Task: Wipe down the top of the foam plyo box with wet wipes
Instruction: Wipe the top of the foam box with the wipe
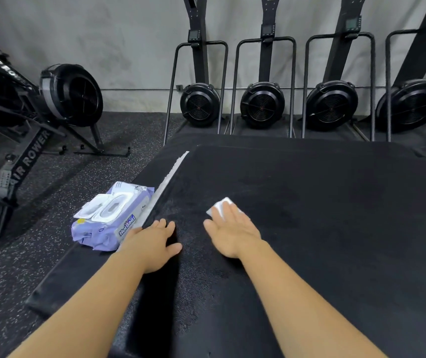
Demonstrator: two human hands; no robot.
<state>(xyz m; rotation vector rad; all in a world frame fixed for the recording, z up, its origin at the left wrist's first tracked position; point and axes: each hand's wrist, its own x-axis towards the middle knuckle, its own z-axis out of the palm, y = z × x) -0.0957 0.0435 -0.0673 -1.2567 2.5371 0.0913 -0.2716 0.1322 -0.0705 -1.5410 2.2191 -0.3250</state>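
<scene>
The black foam plyo box [323, 215] fills the right and centre of the head view, its top facing me. My right hand [232, 228] lies flat with straight fingers on a white wet wipe [221, 204], pressing it onto the box top near the left side. My left hand [152, 244] rests flat with fingers spread on the box's left edge. A lilac pack of wet wipes [108, 218], its white lid flipped up, lies on a lower black ledge just left of my left hand. A white strip [170, 177] runs along the box's left edge.
Speckled black rubber floor [51, 254] lies to the left. An air rower [25, 120] stands at the far left. Several upright ski machines with black fan wheels [262, 104] line the grey wall right behind the box.
</scene>
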